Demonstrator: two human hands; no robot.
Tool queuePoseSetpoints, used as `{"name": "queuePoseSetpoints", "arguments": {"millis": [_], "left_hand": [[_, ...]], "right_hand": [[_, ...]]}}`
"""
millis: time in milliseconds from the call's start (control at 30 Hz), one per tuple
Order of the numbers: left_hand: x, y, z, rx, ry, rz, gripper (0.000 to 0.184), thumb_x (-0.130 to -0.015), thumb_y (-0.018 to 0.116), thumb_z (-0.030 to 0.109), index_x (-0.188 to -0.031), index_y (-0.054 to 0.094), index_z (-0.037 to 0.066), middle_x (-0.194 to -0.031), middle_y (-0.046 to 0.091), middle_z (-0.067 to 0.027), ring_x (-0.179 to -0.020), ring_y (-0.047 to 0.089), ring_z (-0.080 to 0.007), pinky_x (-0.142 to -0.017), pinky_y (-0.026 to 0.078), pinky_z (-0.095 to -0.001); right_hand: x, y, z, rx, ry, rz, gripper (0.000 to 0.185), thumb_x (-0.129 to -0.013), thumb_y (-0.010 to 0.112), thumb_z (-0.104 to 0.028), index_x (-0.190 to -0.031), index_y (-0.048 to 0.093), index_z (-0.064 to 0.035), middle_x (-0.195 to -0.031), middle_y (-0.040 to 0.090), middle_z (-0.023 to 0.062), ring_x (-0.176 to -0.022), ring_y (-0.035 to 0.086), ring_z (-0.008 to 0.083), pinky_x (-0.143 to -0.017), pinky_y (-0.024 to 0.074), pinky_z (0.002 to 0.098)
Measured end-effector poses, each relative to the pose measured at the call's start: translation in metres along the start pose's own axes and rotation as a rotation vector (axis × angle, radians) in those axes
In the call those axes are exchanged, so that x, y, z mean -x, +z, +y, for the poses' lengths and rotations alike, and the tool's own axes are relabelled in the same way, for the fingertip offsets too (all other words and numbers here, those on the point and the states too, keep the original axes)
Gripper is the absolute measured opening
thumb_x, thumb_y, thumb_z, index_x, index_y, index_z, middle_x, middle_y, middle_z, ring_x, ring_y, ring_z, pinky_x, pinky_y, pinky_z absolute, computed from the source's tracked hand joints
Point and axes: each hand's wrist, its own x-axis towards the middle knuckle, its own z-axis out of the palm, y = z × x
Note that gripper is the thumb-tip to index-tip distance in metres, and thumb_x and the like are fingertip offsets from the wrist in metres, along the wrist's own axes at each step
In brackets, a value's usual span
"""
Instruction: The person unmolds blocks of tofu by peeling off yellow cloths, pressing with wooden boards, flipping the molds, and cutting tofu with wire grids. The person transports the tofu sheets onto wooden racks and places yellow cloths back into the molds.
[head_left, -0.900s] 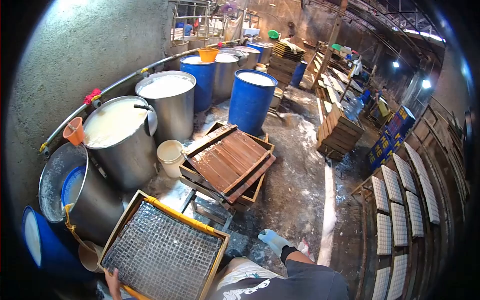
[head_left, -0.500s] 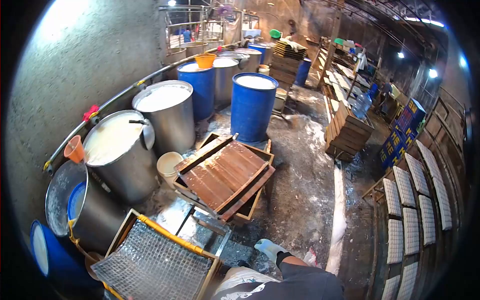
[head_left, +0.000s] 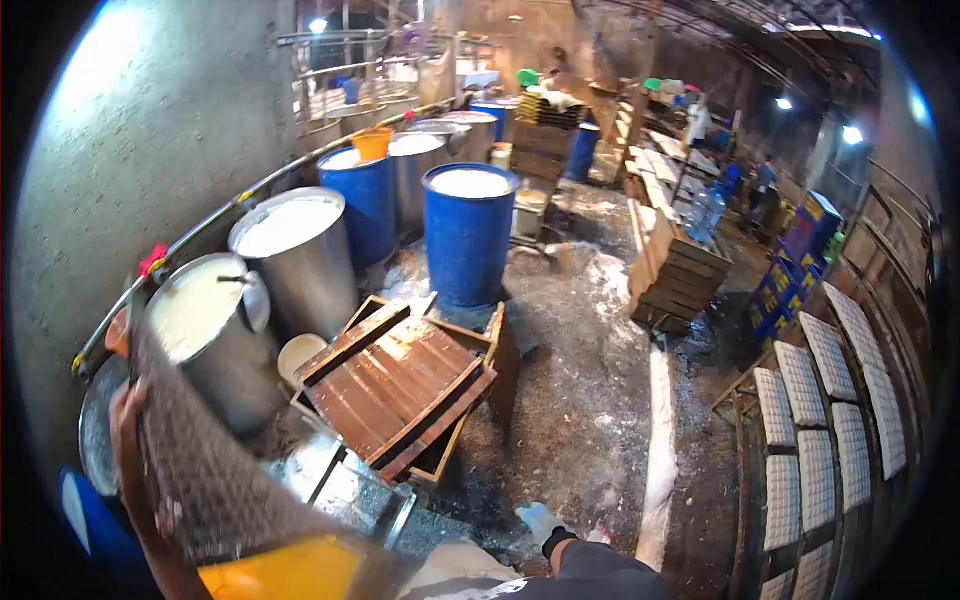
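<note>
On the left, my left hand [head_left: 127, 415] is raised, fingers closed on the edge of a grid-patterned sheet [head_left: 215, 465]. The sheet is lifted and tilted, blurred by motion. Beneath its lower edge shows a bright yellow surface [head_left: 285, 572]. My right hand [head_left: 538, 522], in a pale glove with a dark cuff, hangs low in front of my body. Its fingers look loosely stretched, and nothing shows in them. Ahead, a slatted brown wooden board [head_left: 400, 385] lies on a wooden box frame.
Steel vats [head_left: 300, 250] of white contents line the left wall. A blue barrel [head_left: 468, 235] stands ahead. Wooden crates [head_left: 680, 275] and stacked blue crates [head_left: 795, 265] are further right. White slabs [head_left: 815, 480] lie on the right rack. The floor [head_left: 590, 400] looks wet.
The grid-patterned sheet lay across a wooden frame before; now my left hand has come into view and lifted it up leftward. The yellow surface is uncovered. My view has shifted slightly right.
</note>
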Motion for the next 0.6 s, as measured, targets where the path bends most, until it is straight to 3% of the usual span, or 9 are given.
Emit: {"name": "queuePoseSetpoints", "arguments": {"millis": [33,67,133,200,333,433,467,533,600], "left_hand": [[-0.02,0.028,0.018,0.01,0.047,-0.007,0.047,-0.1,0.065,0.03,-0.137,0.059,0.001,-0.118,0.067,-0.0049,-0.105,0.06,-0.0155,-0.096,0.045,-0.0301],[-0.036,0.057,0.034,0.027,0.088,-0.017,0.046,-0.1,0.065,0.03,-0.136,0.06,0.001,-0.117,0.067,-0.0044,-0.104,0.06,-0.0151,-0.095,0.045,-0.0298],[-0.058,0.109,0.06,0.073,0.153,-0.024,0.043,-0.101,0.065,0.03,-0.133,0.064,0.001,-0.114,0.068,-0.0034,-0.102,0.06,-0.0143,-0.093,0.045,-0.0294],[-0.065,0.153,0.067,0.143,0.178,-0.035,0.041,-0.101,0.064,0.031,-0.13,0.067,0.002,-0.111,0.069,-0.0024,-0.099,0.06,-0.0135,-0.091,0.045,-0.0289],[-0.034,0.234,0.03,0.367,0.098,-0.118,0.031,-0.1,0.066,0.031,-0.116,0.073,0.005,-0.103,0.069,0.0,-0.094,0.06,-0.011,-0.088,0.046,-0.0286],[-0.004,0.299,-0.035,0.536,-0.121,-0.147,0.021,-0.099,0.069,0.032,-0.093,0.068,0.012,-0.081,0.062,0.0033,-0.071,0.055,-0.0105,-0.069,0.047,-0.0279],[-0.016,0.306,-0.104,0.374,-0.264,-0.32,0.026,-0.099,0.071,0.032,-0.105,0.066,0.007,-0.082,0.067,0.0004,-0.069,0.06,-0.012,-0.061,0.048,-0.0262],[0.021,0.308,-0.139,0.314,-0.56,-0.559,0.065,-0.097,0.071,0.044,-0.144,0.051,0.005,-0.098,0.069,-0.0053,-0.092,0.068,-0.0155,-0.074,0.055,-0.0313],[0.071,0.295,-0.158,-0.01,-0.464,-0.617,0.083,-0.099,0.068,0.045,-0.159,0.028,0.004,-0.109,0.072,-0.0117,-0.103,0.072,-0.0203,-0.082,0.058,-0.0344]], "right_hand": [[0.004,-0.003,0.016,0.106,-0.071,0.102,0.043,-0.094,0.068,-0.034,-0.117,0.068,0.0027,-0.107,0.074,0.0161,-0.097,0.069,0.0318,-0.086,0.0513,0.0427],[-0.027,0.003,0.065,-0.095,0.022,-0.089,0.046,-0.095,0.065,-0.034,-0.12,0.066,0.004,-0.115,0.073,0.0198,-0.104,0.068,0.0379,-0.092,0.0507,0.0434],[-0.003,-0.009,0.054,-0.268,-0.041,-0.063,0.02,-0.096,0.066,-0.026,-0.088,0.067,-0.0083,-0.072,0.06,0.0014,-0.061,0.056,0.0156,-0.058,0.0434,0.0334],[0.004,-0.007,0.06,-0.438,0.288,-0.052,0.018,-0.096,0.067,-0.025,-0.088,0.066,-0.0094,-0.072,0.061,0.0021,-0.058,0.056,0.0171,-0.053,0.0437,0.0351],[0.003,0.003,0.109,-0.362,0.276,-0.069,0.016,-0.096,0.068,-0.024,-0.09,0.066,-0.0096,-0.072,0.061,0.0029,-0.055,0.056,0.0187,-0.05,0.0448,0.037],[0.013,0.008,0.103,-0.319,0.391,-0.084,0.025,-0.092,0.07,-0.025,-0.096,0.069,0.0002,-0.082,0.07,0.0076,-0.064,0.066,0.0189,-0.057,0.0503,0.0355],[0.011,0.01,0.1,-0.289,0.325,-0.112,0.027,-0.092,0.069,-0.025,-0.097,0.07,0.0013,-0.082,0.07,0.008,-0.068,0.066,0.0189,-0.06,0.0503,0.0354],[0.01,0.011,0.099,-0.222,0.199,-0.172,0.031,-0.093,0.068,-0.027,-0.099,0.07,0.0035,-0.082,0.071,0.0088,-0.076,0.067,0.0189,-0.068,0.0504,0.0353],[-0.011,0.028,0.107,-0.094,0.167,-0.178,0.033,-0.094,0.067,-0.029,-0.103,0.071,0.0031,-0.085,0.071,0.009,-0.08,0.066,0.0172,-0.072,0.0492,0.0345]]}}
